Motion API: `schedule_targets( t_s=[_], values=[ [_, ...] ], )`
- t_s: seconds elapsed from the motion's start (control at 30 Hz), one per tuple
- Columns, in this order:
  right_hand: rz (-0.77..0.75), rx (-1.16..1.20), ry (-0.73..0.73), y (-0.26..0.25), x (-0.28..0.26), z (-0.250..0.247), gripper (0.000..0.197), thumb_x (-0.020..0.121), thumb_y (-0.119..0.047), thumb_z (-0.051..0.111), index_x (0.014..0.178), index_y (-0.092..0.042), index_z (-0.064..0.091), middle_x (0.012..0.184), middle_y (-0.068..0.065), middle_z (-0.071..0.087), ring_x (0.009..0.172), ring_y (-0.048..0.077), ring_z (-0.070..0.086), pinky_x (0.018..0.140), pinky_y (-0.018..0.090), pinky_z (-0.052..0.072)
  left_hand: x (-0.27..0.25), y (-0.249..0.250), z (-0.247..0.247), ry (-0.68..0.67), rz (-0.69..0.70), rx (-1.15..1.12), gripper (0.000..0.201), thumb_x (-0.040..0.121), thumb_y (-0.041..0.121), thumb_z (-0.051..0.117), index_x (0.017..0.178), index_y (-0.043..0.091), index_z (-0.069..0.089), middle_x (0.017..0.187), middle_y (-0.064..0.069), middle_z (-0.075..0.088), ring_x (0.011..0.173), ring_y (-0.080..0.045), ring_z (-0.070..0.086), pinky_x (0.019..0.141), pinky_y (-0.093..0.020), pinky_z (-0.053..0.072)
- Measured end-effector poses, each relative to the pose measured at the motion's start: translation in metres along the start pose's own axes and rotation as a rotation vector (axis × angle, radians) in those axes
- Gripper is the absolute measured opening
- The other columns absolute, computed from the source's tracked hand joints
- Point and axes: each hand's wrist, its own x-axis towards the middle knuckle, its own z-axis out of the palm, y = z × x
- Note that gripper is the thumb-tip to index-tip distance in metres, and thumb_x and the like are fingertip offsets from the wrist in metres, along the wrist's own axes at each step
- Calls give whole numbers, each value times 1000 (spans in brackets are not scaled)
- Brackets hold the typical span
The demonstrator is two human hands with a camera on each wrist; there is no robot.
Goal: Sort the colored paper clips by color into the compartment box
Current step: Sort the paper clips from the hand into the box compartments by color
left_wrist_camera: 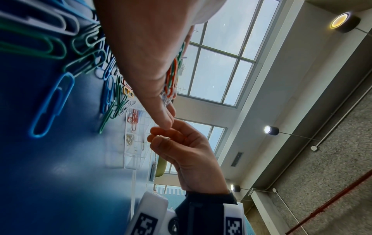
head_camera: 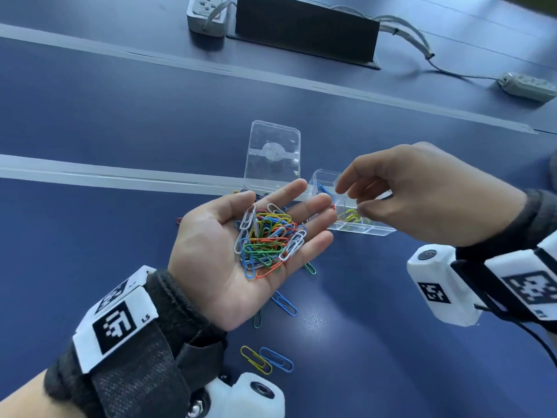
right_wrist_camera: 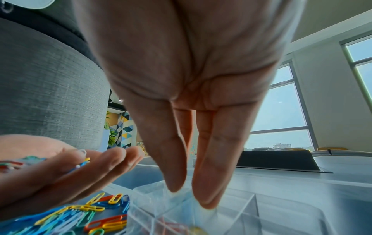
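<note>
My left hand (head_camera: 297, 203) lies palm up and flat, carrying a pile of mixed colored paper clips (head_camera: 265, 239). To its right, the clear compartment box (head_camera: 373, 230) stands on the blue table, its lid (head_camera: 272, 155) tilted up behind. Yellow clips (head_camera: 351, 215) fill one compartment and blue clips (head_camera: 324, 188) another; the left wrist view shows red clips (left_wrist_camera: 133, 118) in a third. My right hand (head_camera: 351, 200) hovers over the box, its fingers (right_wrist_camera: 211, 182) pointing down, slightly apart, with nothing plainly between them.
Loose clips lie on the table under and before my left hand: a blue one (head_camera: 284, 303), a yellow one (head_camera: 256, 359), more (right_wrist_camera: 96, 206) beside the box. At the back are a black flap (head_camera: 304, 28), two power strips (head_camera: 206, 13) (head_camera: 527, 86) and cables.
</note>
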Motion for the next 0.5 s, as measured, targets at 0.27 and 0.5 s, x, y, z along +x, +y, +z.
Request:
schedule_targets(
  t_s=[0.27,0.5],
  values=[
    [-259,201,189,-18,-9,-4,15,81,-11,65,86,-24,71,71,-13,67,59,-9,57,54,1,37,2,2,-5,-114,-23,-44,51,92,27,31,120,-1,63,116,-25,66,100,-38,68,85,-55,51],
    [-577,49,-16,-35,-7,16,16,70,-23,70,85,-23,74,83,-17,59,66,1,43,63,6,37,7,1,-7,-125,26,-13,52,89,25,33,120,-4,62,87,-17,67,76,-30,62,72,-40,57]
  ],
)
